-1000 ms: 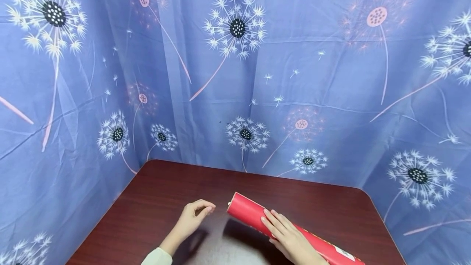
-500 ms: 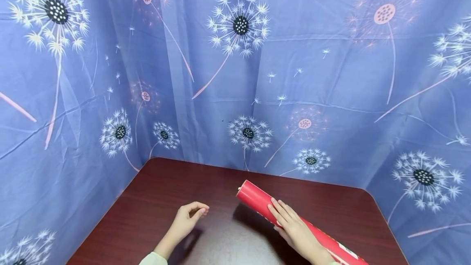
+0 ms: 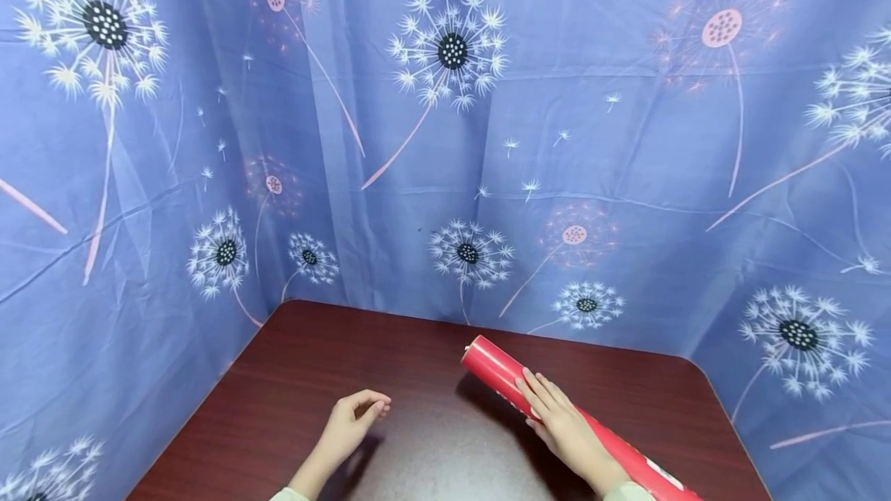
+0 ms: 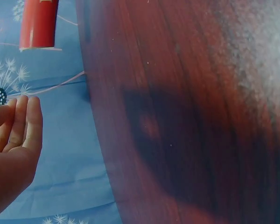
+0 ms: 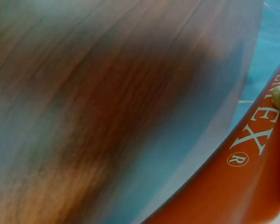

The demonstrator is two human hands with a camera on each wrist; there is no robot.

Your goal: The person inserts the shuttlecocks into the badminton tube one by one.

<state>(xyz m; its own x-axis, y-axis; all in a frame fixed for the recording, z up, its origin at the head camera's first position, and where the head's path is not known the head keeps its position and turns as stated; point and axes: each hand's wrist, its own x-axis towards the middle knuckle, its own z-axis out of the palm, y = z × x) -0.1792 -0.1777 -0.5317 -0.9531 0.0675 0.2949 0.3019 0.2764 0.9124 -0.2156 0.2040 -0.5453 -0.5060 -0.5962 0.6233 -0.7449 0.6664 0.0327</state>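
Note:
A long red tube [image 3: 497, 368] slants across the right half of the head view, its far end raised above the table with a small pale bit at the rim. My right hand [image 3: 567, 431] grips it around the middle, fingers laid over the top. In the right wrist view, the thumb presses the side of the tube [image 5: 224, 196], beside white capital letters ending in "EX" and a circled R. Left of the tube and apart from it, my left hand [image 3: 351, 420] hovers with loosely curled fingers, thumb close to the index fingertip. Nothing shows between them.
The dark reddish wooden table [image 3: 362, 339] has rounded far corners and carries shadows of both hands and the tube. A blue curtain [image 3: 390, 253] with dandelion prints hangs behind it and along both sides.
My right hand has carried the tube slightly right, its far end moving away from the left hand. The left hand has drawn back a little to the left and down.

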